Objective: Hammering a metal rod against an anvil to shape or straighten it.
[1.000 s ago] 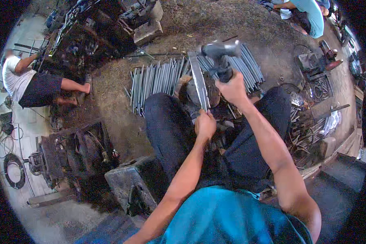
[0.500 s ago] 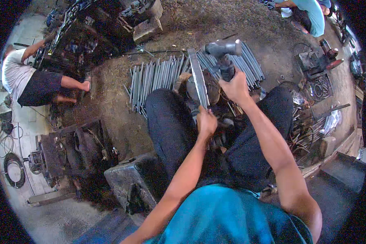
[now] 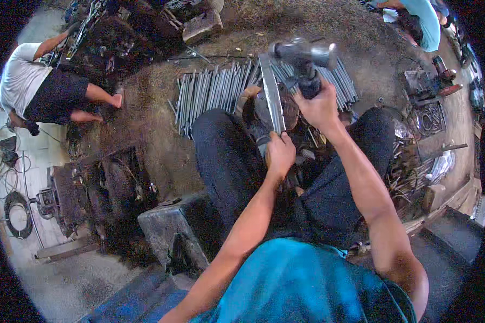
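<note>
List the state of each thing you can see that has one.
Grey metal hammer with black handle, gripped in the right hand.
Long flat grey metal bar, near end gripped in the left hand.
Slim grey metal rods, laid side by side.
Black ring-shaped coil, wound.

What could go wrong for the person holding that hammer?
If the hammer in the right hand strays, it might hit the bare left hand, which grips the near end of the metal bar. The bar might slip or twist, as only that hand seems to grip it. A dropped hammer could hurt the bent right knee nearby.
</note>
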The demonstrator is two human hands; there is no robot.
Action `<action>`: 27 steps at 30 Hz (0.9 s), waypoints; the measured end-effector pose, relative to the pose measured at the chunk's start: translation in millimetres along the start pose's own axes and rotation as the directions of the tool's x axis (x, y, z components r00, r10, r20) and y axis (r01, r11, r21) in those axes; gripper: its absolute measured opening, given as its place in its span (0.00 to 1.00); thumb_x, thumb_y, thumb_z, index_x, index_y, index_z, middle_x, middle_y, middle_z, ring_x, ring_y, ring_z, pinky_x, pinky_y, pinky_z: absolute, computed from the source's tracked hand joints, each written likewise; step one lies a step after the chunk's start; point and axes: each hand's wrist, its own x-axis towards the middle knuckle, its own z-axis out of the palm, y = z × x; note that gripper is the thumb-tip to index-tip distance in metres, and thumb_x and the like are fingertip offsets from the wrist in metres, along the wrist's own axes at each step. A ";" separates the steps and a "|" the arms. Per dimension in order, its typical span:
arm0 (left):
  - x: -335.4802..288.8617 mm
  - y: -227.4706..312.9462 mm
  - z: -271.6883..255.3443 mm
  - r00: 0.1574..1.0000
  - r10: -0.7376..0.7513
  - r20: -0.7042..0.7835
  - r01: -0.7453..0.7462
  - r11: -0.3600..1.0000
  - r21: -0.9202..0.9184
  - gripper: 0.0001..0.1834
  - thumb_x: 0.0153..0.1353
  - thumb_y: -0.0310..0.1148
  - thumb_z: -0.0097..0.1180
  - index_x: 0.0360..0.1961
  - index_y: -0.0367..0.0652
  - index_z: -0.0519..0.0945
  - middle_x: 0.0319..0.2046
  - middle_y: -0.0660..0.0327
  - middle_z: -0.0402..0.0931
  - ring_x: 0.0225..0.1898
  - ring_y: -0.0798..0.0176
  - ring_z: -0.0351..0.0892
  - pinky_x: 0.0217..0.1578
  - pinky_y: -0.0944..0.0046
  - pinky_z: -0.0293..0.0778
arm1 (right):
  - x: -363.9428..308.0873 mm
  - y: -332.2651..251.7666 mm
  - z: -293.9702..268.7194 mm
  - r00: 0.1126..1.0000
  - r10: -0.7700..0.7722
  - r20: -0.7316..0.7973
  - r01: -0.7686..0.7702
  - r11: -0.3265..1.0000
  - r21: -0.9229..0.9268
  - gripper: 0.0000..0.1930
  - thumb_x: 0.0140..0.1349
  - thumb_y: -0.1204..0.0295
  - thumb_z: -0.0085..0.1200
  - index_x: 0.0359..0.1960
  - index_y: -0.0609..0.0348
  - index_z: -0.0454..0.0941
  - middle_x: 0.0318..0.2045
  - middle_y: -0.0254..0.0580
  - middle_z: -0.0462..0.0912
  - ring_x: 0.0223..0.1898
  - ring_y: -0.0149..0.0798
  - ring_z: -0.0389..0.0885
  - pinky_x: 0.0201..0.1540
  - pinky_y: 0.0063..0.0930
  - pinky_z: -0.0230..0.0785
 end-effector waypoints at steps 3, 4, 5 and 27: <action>-2.9 4.0 -0.9 0.998 0.054 0.011 -0.054 0.998 0.037 0.20 0.67 0.42 0.40 0.44 0.32 0.68 0.30 0.33 0.77 0.36 0.28 0.76 0.41 0.36 0.70 | -6.4 30.7 14.2 0.991 -0.042 -0.124 0.060 0.989 0.138 0.19 0.47 0.66 0.61 0.39 0.67 0.76 0.30 0.59 0.82 0.38 0.56 0.82 0.44 0.49 0.74; -0.8 0.2 3.1 0.999 0.026 0.027 -0.027 0.998 0.053 0.17 0.67 0.39 0.42 0.42 0.32 0.67 0.29 0.32 0.76 0.35 0.28 0.76 0.38 0.36 0.71 | -10.6 37.5 13.4 0.992 0.088 0.094 -0.065 0.972 -0.224 0.18 0.47 0.67 0.60 0.38 0.66 0.76 0.31 0.59 0.82 0.38 0.56 0.82 0.44 0.49 0.74; 1.0 -6.6 7.3 1.000 0.026 0.018 -0.027 0.998 0.055 0.17 0.67 0.39 0.42 0.42 0.32 0.67 0.29 0.32 0.76 0.35 0.28 0.76 0.38 0.36 0.71 | -14.1 43.3 14.0 0.929 0.279 0.242 -0.095 0.813 -0.574 0.17 0.47 0.68 0.59 0.37 0.66 0.76 0.31 0.59 0.82 0.39 0.57 0.82 0.44 0.50 0.74; 0.8 -11.9 16.6 0.999 0.006 0.042 -0.004 0.998 -0.062 0.19 0.66 0.37 0.46 0.50 0.34 0.63 0.31 0.33 0.77 0.36 0.29 0.77 0.38 0.36 0.70 | 7.2 20.6 8.7 0.975 0.127 0.183 -0.054 0.931 -0.360 0.21 0.44 0.67 0.60 0.39 0.68 0.76 0.30 0.63 0.81 0.38 0.60 0.81 0.42 0.50 0.74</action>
